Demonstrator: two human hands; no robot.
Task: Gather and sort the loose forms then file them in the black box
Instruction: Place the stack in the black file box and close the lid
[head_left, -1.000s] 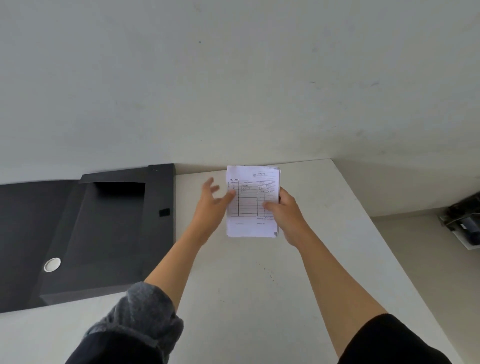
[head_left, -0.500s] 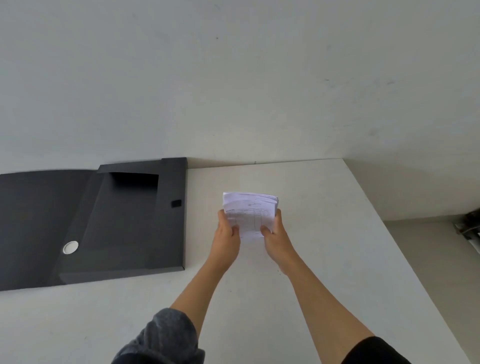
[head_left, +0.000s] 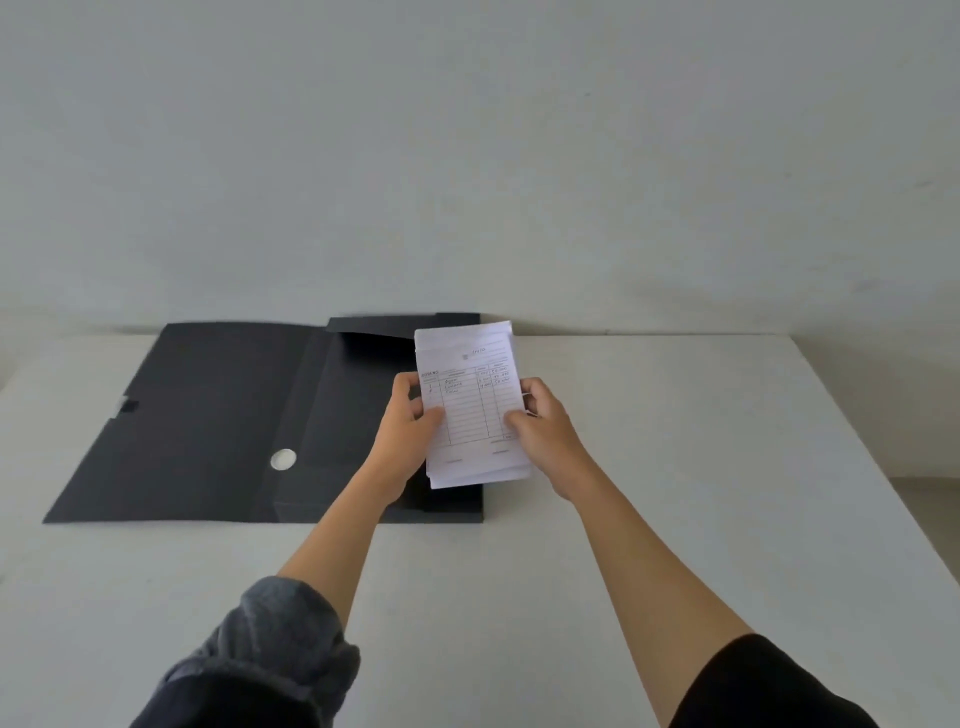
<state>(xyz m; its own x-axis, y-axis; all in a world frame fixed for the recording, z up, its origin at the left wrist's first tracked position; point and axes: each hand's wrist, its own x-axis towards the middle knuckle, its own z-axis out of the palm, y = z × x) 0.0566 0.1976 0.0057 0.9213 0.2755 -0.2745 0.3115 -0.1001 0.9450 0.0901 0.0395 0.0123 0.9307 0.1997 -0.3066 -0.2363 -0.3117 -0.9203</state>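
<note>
Your stack of forms (head_left: 470, 410) covers the black box (head_left: 358, 415) tray's right side, the handwriting's too small to read, and your sleeves (head_left: 270, 660) run off the bottom edge.

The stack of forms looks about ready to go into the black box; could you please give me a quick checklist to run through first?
1. Stack of forms gripped by left hand and right hand: ok.
2. Sheet edges squared: not ok, lower edges fan out.
3. Black box open, lid flat: ok.
4. Box tray free of obstructions: cannot tell, partly hidden.
5. No loose forms left on table: ok in view.
</note>
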